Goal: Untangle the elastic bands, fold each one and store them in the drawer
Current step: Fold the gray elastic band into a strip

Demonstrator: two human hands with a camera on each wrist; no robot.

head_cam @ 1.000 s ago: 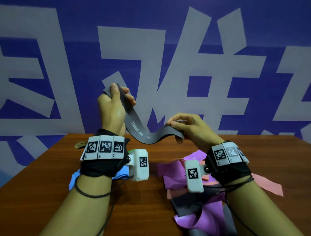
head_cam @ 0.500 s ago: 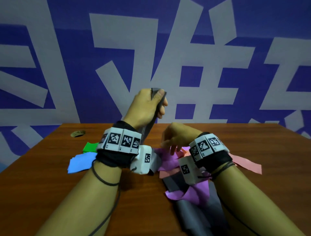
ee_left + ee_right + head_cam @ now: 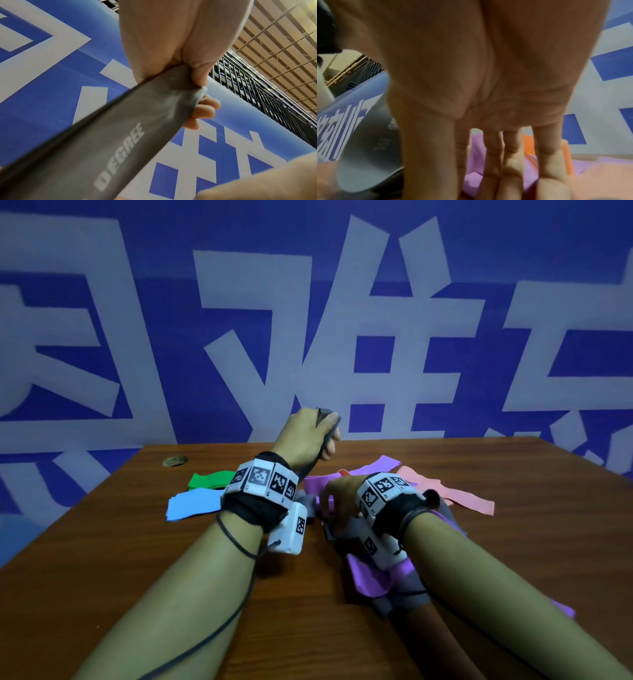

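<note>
Raised left hand [image 3: 306, 436] clamps the flat grey elastic band [image 3: 106, 142]; right hand [image 3: 339, 501], fingers extended, presses the purple band [image 3: 476, 155].

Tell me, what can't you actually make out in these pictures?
- Drawer: in no view.
- Grey band: lower run hidden behind the left hand and wrist in the head view; its print is blurred in the left wrist view.
- Right hand: its fingertips are blurred in the right wrist view, so contact with the purple band is unclear.
</note>
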